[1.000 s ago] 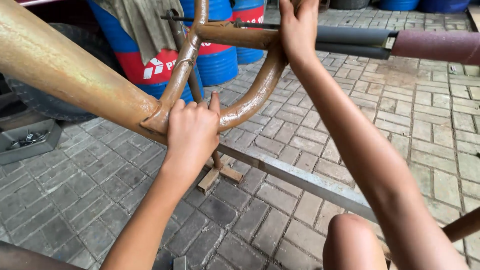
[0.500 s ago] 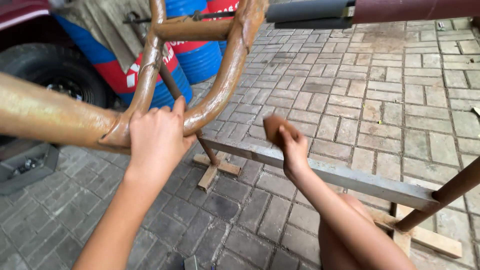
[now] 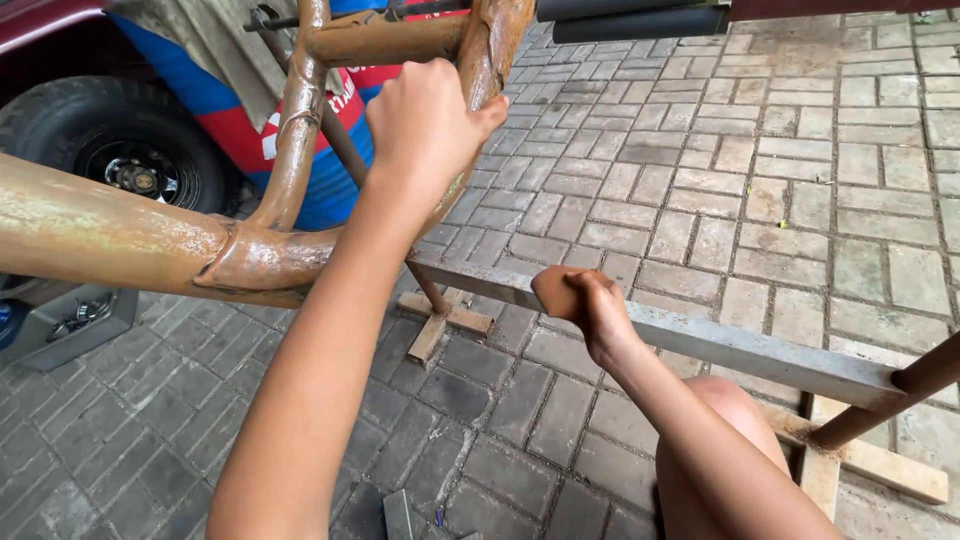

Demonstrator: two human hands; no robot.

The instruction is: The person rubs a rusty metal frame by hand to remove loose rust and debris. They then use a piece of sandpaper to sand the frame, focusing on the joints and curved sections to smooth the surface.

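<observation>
A rusty brown tube frame (image 3: pixel 120 235) crosses the left of the view and forks into two curved tubes rising to the top. My left hand (image 3: pixel 428 125) is wrapped around the right curved tube (image 3: pixel 490 45), high up. My right hand (image 3: pixel 590 305) is lower, near the middle, pinching a small brown folded piece, which looks like sandpaper (image 3: pixel 553 290). It hovers just above a grey steel angle bar (image 3: pixel 740 345) without touching the frame. My bare knee (image 3: pixel 720 410) shows below that hand.
A blue and red drum (image 3: pixel 330 140) and a car tyre (image 3: pixel 120 150) stand behind the frame at the left. Wooden blocks (image 3: pixel 440 320) support the bar's uprights. A grey tray of small parts (image 3: pixel 70 320) lies at the far left. Grey brick paving covers the ground.
My left hand has left the frame's junction and climbed to grip the right curved tube. My right hand came down from the top tube and stays by the angle bar with the brown piece.
</observation>
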